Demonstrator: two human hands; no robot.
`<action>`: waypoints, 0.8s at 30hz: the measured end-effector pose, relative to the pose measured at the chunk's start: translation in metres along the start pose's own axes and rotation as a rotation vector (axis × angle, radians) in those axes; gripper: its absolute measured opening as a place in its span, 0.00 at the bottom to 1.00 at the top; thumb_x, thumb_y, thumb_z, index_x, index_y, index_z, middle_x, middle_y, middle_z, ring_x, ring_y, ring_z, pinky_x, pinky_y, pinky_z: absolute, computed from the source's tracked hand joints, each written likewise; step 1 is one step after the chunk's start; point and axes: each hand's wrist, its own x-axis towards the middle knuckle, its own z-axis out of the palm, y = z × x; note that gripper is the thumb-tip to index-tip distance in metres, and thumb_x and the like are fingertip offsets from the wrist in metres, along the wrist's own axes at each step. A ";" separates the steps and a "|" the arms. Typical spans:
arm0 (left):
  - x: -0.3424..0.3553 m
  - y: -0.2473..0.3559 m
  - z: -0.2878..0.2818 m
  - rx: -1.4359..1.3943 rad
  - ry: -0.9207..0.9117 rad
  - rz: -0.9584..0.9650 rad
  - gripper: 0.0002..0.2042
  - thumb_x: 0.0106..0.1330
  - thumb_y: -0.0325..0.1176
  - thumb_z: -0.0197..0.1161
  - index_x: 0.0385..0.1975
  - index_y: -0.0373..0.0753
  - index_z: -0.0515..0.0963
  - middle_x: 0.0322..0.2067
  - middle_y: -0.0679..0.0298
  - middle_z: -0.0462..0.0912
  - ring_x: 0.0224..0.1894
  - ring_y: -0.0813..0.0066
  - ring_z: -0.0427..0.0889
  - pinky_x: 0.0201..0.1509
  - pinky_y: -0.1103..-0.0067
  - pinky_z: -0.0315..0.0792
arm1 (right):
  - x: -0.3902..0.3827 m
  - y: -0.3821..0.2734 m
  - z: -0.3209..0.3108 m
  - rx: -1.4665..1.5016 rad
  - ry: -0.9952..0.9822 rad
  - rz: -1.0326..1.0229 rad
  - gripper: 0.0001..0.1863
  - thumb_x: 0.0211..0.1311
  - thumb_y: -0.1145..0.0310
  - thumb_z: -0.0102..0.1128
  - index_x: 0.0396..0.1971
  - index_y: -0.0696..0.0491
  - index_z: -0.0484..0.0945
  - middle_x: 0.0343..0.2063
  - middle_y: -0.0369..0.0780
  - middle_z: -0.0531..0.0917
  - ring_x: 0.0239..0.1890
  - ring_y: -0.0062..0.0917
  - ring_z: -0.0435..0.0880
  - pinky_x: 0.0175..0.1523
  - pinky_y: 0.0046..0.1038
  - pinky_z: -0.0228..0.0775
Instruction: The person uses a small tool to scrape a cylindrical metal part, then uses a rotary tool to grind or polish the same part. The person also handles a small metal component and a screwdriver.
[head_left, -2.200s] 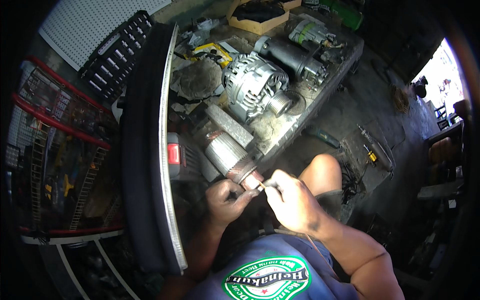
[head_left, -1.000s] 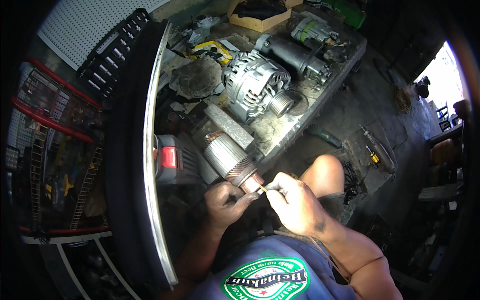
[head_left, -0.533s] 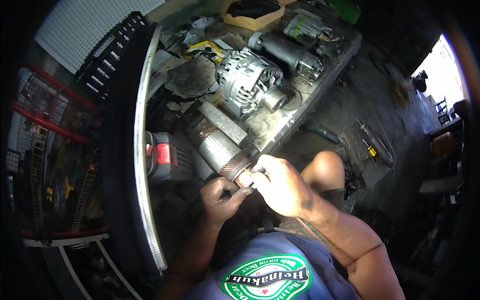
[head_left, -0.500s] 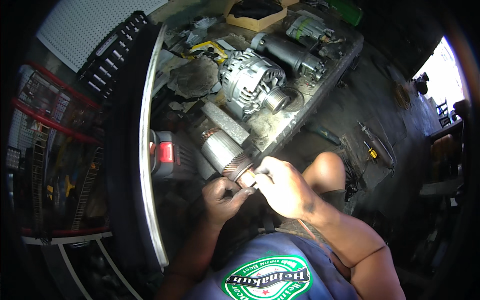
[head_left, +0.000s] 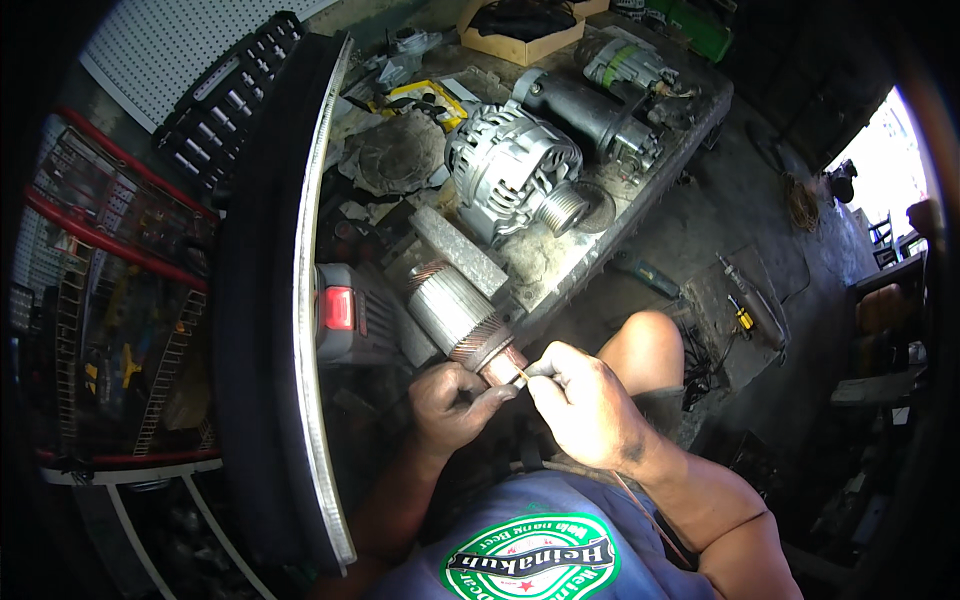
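A ridged steel armature (head_left: 450, 315) with slanted copper windings lies beside a metal bar (head_left: 458, 248) at the bench's near end, its copper commutator (head_left: 505, 365) toward me. My left hand (head_left: 448, 410) is closed at that commutator end, thumb and fingers gripping it. My right hand (head_left: 580, 405) pinches a thin copper-coloured wire (head_left: 524, 376) against the end of the commutator. A longer strand hangs below my right hand along the forearm. The fingertips partly hide the commutator's end.
The bench (head_left: 540, 262) holds a silver alternator (head_left: 505, 170), a black cylindrical motor (head_left: 575, 115) and a cardboard box (head_left: 520, 45). A grey-red case (head_left: 345, 310) and tall dark panel (head_left: 270, 300) stand left, beside a red-railed rack (head_left: 110, 240). Tools (head_left: 745, 315) lie on the right.
The whole view has shifted a little since half a second ago. My right hand has drawn slightly back from the commutator, showing more of the wire; my left hand keeps its grip.
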 end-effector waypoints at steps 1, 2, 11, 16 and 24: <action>0.000 -0.001 0.000 -0.003 0.008 0.012 0.18 0.54 0.29 0.87 0.24 0.40 0.77 0.21 0.63 0.84 0.22 0.75 0.83 0.25 0.78 0.72 | 0.002 -0.001 0.001 0.010 0.013 -0.027 0.07 0.75 0.72 0.59 0.39 0.61 0.79 0.22 0.40 0.79 0.26 0.19 0.76 0.32 0.31 0.69; 0.001 -0.002 0.000 -0.002 0.006 0.011 0.17 0.55 0.29 0.86 0.24 0.40 0.77 0.21 0.63 0.84 0.22 0.77 0.82 0.25 0.78 0.72 | 0.004 -0.001 0.002 0.038 0.023 -0.078 0.07 0.75 0.72 0.59 0.38 0.61 0.79 0.22 0.40 0.78 0.26 0.19 0.75 0.32 0.31 0.69; -0.002 0.001 0.003 0.002 0.031 0.004 0.18 0.56 0.31 0.87 0.23 0.40 0.76 0.20 0.63 0.83 0.21 0.79 0.80 0.24 0.79 0.69 | -0.005 0.006 0.000 0.007 0.010 -0.028 0.06 0.74 0.73 0.59 0.38 0.60 0.80 0.23 0.42 0.81 0.27 0.24 0.81 0.35 0.33 0.73; 0.001 0.002 0.002 -0.002 0.019 -0.009 0.18 0.56 0.29 0.85 0.23 0.40 0.76 0.19 0.63 0.82 0.20 0.79 0.79 0.24 0.78 0.68 | 0.001 0.005 0.000 -0.018 -0.013 -0.037 0.06 0.74 0.74 0.59 0.39 0.62 0.80 0.26 0.48 0.84 0.28 0.33 0.84 0.37 0.36 0.74; -0.001 0.000 0.001 -0.014 0.010 0.004 0.17 0.55 0.27 0.86 0.25 0.39 0.77 0.21 0.63 0.84 0.22 0.75 0.82 0.25 0.77 0.72 | 0.002 0.002 0.002 -0.052 0.013 0.050 0.06 0.75 0.72 0.59 0.38 0.60 0.79 0.21 0.42 0.79 0.23 0.23 0.78 0.31 0.33 0.71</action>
